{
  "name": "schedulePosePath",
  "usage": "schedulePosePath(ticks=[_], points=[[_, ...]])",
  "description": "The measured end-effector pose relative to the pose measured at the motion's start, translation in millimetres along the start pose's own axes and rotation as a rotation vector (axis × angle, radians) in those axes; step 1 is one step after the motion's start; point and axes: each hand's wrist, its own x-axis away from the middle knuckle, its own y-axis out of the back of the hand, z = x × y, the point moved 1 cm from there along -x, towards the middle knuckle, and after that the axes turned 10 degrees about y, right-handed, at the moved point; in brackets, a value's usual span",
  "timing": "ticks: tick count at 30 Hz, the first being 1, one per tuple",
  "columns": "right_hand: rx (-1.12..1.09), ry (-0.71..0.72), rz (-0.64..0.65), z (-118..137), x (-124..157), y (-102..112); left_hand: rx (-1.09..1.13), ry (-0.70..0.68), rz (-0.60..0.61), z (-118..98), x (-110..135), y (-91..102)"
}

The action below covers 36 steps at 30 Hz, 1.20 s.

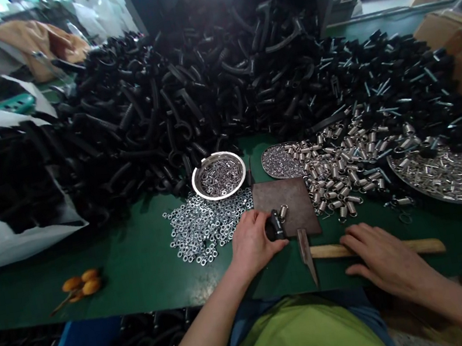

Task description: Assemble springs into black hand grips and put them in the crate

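Note:
My left hand (254,242) is closed, gripping a small black plastic part (277,225) at the left edge of a dark metal plate (294,195). A single coil spring (283,212) lies on the plate, close beside that part. Just in front of the plate rests a hammer (330,251), its head to the left and its wooden handle pointing right. My right hand (380,257) lies loosely over the handle, thumb apart and fingers stretched out rather than wrapped round it.
Loose nuts (196,232) spread left of the plate, below a metal bowl (238,163) of small parts. Springs (333,173) lie to the right, near a dish of pins (444,175). Black plastic handles (183,98) are heaped behind. Orange fruits (82,285) sit at left.

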Motion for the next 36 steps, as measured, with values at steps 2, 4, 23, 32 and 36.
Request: schedulePosePath(ticks=[2,4,23,32,36], points=[[0.037,-0.034,-0.019,-1,15,-11,-0.011,-0.008,0.01,-1,-2,1.3],[0.056,-0.043,-0.051,-1,16,-11,-0.016,-0.014,0.011,-3,-3,2.5],[-0.253,-0.186,-0.415,24,-52,39,-0.001,0.01,-0.034,-4,-2,-1.7],[0.008,-0.128,-0.209,14,9,-12,0.022,0.041,-0.068,-7,2,-3.5],[0.165,-0.005,-0.177,10,49,-30,0.097,0.129,-0.139,-6,2,-4.7]])
